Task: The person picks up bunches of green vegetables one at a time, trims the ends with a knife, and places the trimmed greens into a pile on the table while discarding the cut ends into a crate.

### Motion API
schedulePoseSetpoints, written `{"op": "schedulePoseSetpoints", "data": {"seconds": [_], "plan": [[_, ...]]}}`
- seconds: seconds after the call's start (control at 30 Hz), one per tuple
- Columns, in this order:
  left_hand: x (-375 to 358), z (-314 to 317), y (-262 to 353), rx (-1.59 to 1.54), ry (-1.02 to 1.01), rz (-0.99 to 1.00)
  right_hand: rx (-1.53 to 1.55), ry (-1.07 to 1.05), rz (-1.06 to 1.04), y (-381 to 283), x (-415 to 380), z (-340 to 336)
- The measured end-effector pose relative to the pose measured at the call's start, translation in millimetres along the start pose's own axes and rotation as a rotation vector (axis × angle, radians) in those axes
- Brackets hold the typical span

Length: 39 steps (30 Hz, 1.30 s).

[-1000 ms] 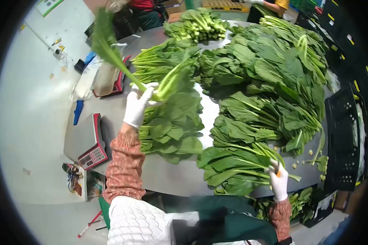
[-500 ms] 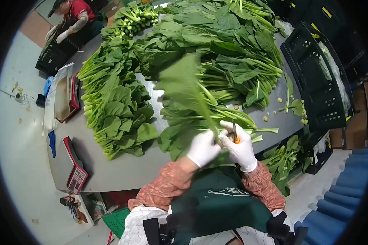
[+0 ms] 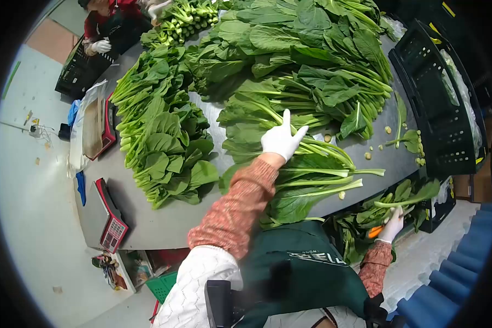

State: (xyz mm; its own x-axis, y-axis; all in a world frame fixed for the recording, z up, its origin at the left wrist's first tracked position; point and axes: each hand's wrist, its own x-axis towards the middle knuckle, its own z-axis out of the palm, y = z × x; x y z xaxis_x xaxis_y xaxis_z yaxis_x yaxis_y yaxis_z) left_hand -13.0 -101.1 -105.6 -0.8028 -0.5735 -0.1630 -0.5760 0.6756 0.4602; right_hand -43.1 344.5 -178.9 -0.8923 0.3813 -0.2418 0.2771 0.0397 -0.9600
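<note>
Many greens (image 3: 336, 90), left hand (image 3: 283, 140) over, right hand (image 3: 392, 224) holding orange-handled tool (image 3: 375, 232)

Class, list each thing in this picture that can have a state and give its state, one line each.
Left hand, gloved, index finger and thumb spread, over the greens
Right hand, gloved, closed on the orange-handled tool
Orange-handled tool, held, blades hidden
Front greens, loosely spread
Left-hand row of greens, overlapping
Nearer scale, pan bare, reading illegible

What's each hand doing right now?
Left hand: open, thumb and forefinger spread, over the greens.
Right hand: closed on an orange tool, leafy stalk at its fingertips.
</note>
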Motion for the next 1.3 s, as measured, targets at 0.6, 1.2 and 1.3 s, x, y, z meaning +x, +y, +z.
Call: {"op": "schedulePoseSetpoints", "data": {"seconds": [0.6, 1.2, 1.3], "plan": [[-98, -229, -153, -0.002, 0.750, 0.180, -0.194, -0.272, -0.083, -17, -5, 58], [-44, -276, -422, 0.945, 0.203, 0.068, -0.371, -0.635, -0.358, -45, -42, 141], [-52, -308, -344, 0.689, 0.276, -0.021, -0.566, -0.566, -0.665, -27, -24, 170]]}}
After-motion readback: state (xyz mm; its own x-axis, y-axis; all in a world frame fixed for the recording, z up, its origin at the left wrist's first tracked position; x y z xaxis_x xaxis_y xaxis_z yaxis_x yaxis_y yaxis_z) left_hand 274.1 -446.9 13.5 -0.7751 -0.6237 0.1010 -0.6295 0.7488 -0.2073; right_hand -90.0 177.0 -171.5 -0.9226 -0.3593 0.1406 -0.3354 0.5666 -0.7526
